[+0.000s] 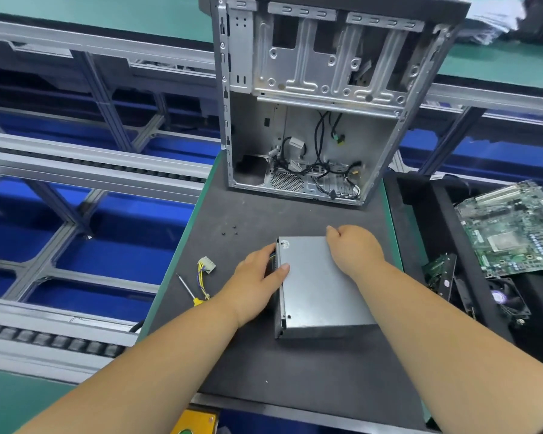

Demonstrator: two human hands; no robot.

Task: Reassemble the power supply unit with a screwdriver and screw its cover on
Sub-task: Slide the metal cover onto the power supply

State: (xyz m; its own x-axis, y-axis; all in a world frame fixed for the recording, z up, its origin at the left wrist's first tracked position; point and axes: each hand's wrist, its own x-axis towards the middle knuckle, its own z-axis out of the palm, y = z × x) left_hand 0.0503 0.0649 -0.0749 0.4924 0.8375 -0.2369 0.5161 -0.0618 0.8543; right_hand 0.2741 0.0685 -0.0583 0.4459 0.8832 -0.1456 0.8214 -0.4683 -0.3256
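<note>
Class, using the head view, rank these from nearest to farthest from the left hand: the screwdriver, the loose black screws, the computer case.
Measured from the left hand:
1. Screwdriver, just to its left on the mat.
2. Loose black screws, ahead of it.
3. Computer case, at the mat's far end.

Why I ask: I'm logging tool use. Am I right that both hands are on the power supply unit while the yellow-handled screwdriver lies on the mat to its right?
Not quite. In the head view the left hand and right hand are on the power supply unit, but the yellow-handled screwdriver lies on the mat to its left, beside the white connector.
</note>
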